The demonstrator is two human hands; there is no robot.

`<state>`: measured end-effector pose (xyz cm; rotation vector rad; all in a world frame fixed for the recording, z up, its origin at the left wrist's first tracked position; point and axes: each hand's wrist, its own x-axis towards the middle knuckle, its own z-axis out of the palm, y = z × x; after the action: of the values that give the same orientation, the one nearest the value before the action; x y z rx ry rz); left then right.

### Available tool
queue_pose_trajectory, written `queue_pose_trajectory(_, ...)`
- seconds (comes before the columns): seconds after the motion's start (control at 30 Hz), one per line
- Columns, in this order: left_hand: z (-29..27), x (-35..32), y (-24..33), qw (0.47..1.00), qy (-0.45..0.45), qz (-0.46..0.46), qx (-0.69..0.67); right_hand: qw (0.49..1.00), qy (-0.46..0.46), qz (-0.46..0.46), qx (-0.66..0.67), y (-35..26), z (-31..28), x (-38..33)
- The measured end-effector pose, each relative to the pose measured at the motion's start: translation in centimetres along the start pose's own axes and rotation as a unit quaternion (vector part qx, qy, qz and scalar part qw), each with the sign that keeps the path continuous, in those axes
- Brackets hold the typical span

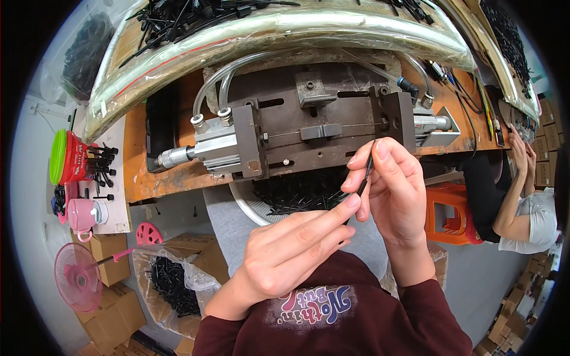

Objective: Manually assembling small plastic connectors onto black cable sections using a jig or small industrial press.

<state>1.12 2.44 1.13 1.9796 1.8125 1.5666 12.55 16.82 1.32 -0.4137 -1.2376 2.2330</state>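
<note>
Both my hands are raised in front of a brown metal fixture, over my lap. Between the fingertips of my right hand (395, 184) is pinched a slender black stick-like part (367, 173), its thin end pointing up and away. The fingers of my left hand (297, 249) are closed around its lower, thicker end, which they partly hide. Beyond the hands, the fixture (285, 163) carries a small grey block (321, 132) at its centre, with a thin rod running across it. A silver air cylinder (217, 151) sits at its left, and another (430, 123) at its right.
Below the fixture, a white-rimmed basin (246, 204) holds many black parts. More lie in a lined carton (175, 285) at lower left. A pink fan (78, 277) and pink cup (83, 213) stand left. Right, a co-worker (528, 219) sits near an orange stool (445, 216).
</note>
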Motion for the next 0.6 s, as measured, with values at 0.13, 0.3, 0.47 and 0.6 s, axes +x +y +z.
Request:
queue_pose_trajectory(0.13,0.02,0.12,-0.09,1.0,0.003,0.008,0.002,0.999,0.019,-0.019,-0.021,0.34,0.24,-0.1)
queue_pose_trajectory(0.3,0.25,0.35,0.04,1.0,0.006,0.01,0.027,0.999,-0.005,-0.039,-0.033,0.3,-0.23,-0.01)
queue_pose_trajectory(0.47,0.1,0.4,0.48,1.0,-0.001,0.002,0.024,0.994,-0.009,-0.078,-0.078,-0.04,0.06,-0.41)
queue_pose_trajectory(0.6,0.16,0.23,0.65,1.0,-0.004,0.011,0.017,0.993,-0.006,-0.081,-0.089,-0.27,0.12,-0.74)
